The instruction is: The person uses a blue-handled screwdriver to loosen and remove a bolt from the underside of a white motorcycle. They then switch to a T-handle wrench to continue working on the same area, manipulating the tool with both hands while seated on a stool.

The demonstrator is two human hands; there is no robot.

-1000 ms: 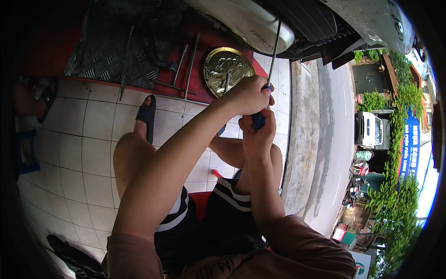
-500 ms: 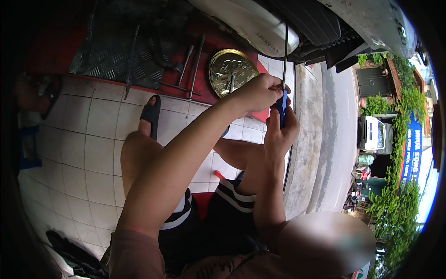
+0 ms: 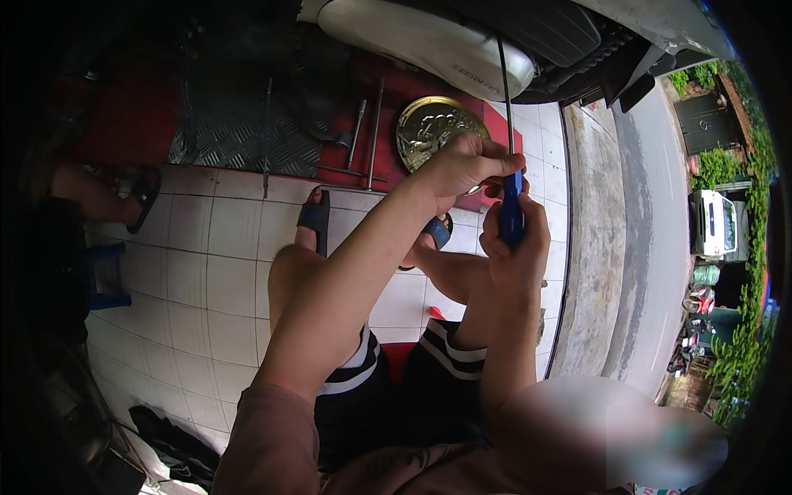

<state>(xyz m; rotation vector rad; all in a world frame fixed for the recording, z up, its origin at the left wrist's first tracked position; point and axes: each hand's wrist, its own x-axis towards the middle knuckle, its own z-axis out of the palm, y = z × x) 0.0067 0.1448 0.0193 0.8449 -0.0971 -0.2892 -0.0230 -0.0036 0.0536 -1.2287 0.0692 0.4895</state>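
Observation:
A long screwdriver with a blue handle (image 3: 511, 216) and a thin dark shaft (image 3: 506, 91) stands nearly lengthwise before me. My right hand (image 3: 521, 239) is closed round the lower part of the handle. Thumb and fingers of my left hand (image 3: 470, 169) pinch the screwdriver where the shaft meets the handle. Its far end reaches the silver engine cover (image 3: 437, 51) of a motorbike, where the tip is lost from sight in the dark beside the cover.
On the red platform (image 3: 388, 74) lie two long metal wrenches (image 3: 376, 132) and a round gold-rimmed tray (image 3: 400, 136) of small parts. A blue stool (image 3: 109, 276) and another person's sandalled foot (image 3: 139, 202) are at the left. A road (image 3: 639, 214) runs along the right.
The view has turned, so the floor and street appear farther right. My right hand sits lower on the handle, showing more blue. My left hand still pinches near the shaft.

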